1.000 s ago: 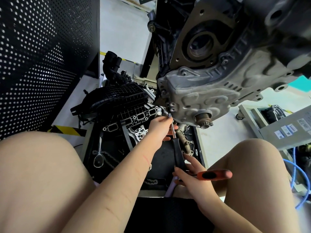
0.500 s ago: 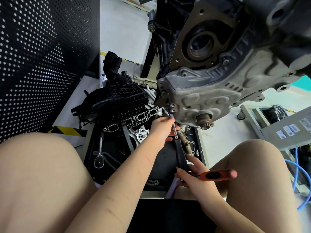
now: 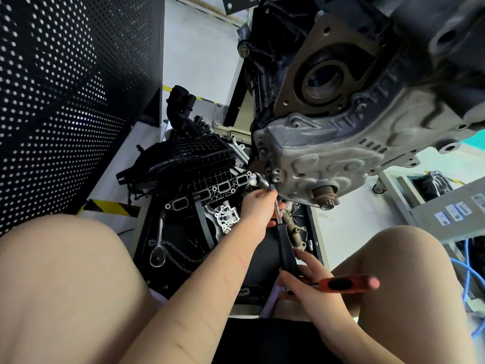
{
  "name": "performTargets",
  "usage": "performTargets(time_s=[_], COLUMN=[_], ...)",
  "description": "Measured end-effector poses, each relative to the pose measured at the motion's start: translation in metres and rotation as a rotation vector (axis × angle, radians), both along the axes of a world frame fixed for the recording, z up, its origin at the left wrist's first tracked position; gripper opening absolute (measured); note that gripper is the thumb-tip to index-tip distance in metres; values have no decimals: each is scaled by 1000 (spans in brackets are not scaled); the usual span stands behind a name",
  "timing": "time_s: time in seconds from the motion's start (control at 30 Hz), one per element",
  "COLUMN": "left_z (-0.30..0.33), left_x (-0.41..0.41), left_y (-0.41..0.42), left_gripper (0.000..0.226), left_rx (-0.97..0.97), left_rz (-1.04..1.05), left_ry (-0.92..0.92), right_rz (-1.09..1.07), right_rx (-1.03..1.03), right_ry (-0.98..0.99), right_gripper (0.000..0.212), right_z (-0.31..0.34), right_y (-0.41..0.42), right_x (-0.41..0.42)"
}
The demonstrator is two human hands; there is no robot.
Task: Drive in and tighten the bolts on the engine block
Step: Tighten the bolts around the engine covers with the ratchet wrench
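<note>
Far left, black perforated panel (image 3: 60, 101), upright, fills the edge. Below it a yellow-black hazard stripe (image 3: 110, 207) on the floor. Bare knees at the bottom corners.

Centre-left, black parts tray (image 3: 141, 232) on the floor holds a ratchet wrench (image 3: 157, 248) lying along its left side, a chain (image 3: 181, 256) beside it, a black intake manifold (image 3: 189, 164) at the far end, and a small silver pump housing (image 3: 226, 218) just right of that.

Centre, left hand (image 3: 258, 208) raised to the lower corner of the engine block, fingers curled round the metal shaft of a T-handle driver (image 3: 287, 253), pinching it close to the tip. Tip meets a bolt (image 3: 271, 185) at the block's lower left flange; the bolt head is mostly hidden by the fingertips, seating not clear.

Right hand (image 3: 312, 287) lower, just right of centre, fingers wrapped on the driver's black stem where the orange cross handle (image 3: 349, 283) sticks out sideways to the right.

Upper right, engine block (image 3: 341, 143) hangs overhead, grey cast cover facing down, crank snout (image 3: 325, 197) protruding near the driver tip, round seal bore above it.

Far right, grey cart (image 3: 446, 206) with labels, blue cables (image 3: 469, 279) trailing beside the right knee.
</note>
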State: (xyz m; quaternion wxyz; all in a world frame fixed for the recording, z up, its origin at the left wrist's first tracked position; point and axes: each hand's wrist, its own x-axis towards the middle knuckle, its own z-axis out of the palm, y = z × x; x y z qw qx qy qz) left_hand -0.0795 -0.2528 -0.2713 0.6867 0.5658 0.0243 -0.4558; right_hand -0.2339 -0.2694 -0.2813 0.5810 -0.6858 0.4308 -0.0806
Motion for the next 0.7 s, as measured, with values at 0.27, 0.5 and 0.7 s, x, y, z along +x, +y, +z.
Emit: performTargets(time_s=[0.27, 0.5, 0.7], left_z=[3, 3, 0], left_x=[-1, 5, 8], left_y=[-1, -3, -4], left_gripper=[19, 21, 19], left_rx=[11, 19, -17], left_rz=[10, -6, -18], left_ry=[-3, -5, 30], right_rz=[-5, -52, -125], right_rx=[-4, 90, 230], right_ry=[40, 0, -65], right_gripper=[38, 36, 29], right_z=[2, 18, 33], right_y=[0, 2, 8], right_x=[0, 6, 13])
